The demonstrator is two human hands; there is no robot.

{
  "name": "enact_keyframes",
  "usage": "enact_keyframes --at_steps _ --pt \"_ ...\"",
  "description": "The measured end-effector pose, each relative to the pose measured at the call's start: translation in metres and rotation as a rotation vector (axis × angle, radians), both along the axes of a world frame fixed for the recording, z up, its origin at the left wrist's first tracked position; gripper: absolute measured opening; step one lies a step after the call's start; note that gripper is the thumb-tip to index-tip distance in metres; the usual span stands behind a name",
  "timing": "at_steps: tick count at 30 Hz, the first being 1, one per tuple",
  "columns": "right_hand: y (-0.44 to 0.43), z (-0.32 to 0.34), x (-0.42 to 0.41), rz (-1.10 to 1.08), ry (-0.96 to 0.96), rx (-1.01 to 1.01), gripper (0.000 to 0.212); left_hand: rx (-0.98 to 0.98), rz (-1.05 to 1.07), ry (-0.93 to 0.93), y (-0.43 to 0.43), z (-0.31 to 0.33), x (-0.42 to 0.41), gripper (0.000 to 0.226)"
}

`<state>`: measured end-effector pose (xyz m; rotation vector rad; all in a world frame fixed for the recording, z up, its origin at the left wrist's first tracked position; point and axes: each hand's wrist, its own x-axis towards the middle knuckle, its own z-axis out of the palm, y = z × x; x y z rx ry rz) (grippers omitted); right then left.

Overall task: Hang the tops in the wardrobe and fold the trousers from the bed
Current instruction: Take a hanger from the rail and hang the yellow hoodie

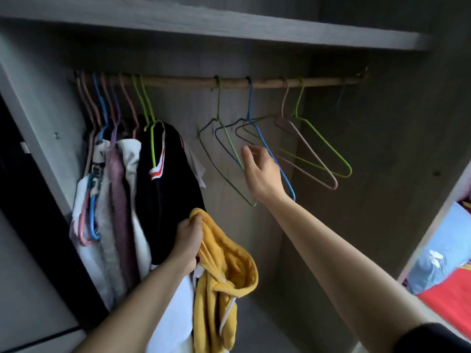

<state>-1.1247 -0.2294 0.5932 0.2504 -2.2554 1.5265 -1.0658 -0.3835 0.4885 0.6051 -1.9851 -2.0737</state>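
Left hand [188, 242] fists round the yellow top [229, 261], arm raised; right hand [262, 171] reaches forward, fingers loosely parted

Home bedroom, facing open wardrobe [356, 200]. Grey wood-grain panels, shelf [204, 24] across top, wooden rail [178, 81] below shelf's front edge. Coloured wire hangers [284, 177] hooked on rail; hung clothes [163, 189] bunched at rail's left end. Bed [448, 299] with red and blue bedding past wardrobe's right edge.
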Motion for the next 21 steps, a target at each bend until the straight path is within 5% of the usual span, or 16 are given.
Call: enact_keyframes --at_steps 4,7,10,21 --pt "0.019 -0.006 -0.016 -0.399 0.206 0.308 0.043 -0.065 -0.022 0.028 0.006 0.002 -0.003 0.03" --pt "0.041 -0.015 -0.026 -0.453 0.074 0.491 0.054 -0.051 -0.017 0.026 0.011 0.005 -0.003 0.028" --pt "0.058 -0.018 -0.037 -0.256 -0.139 0.347 0.045 -0.066 -0.008 0.025 0.019 0.009 -0.003 0.028" --pt "0.085 -0.029 0.007 -0.076 0.102 -0.039 0.018 -0.192 -0.051 0.04 0.053 0.009 0.012 0.036"
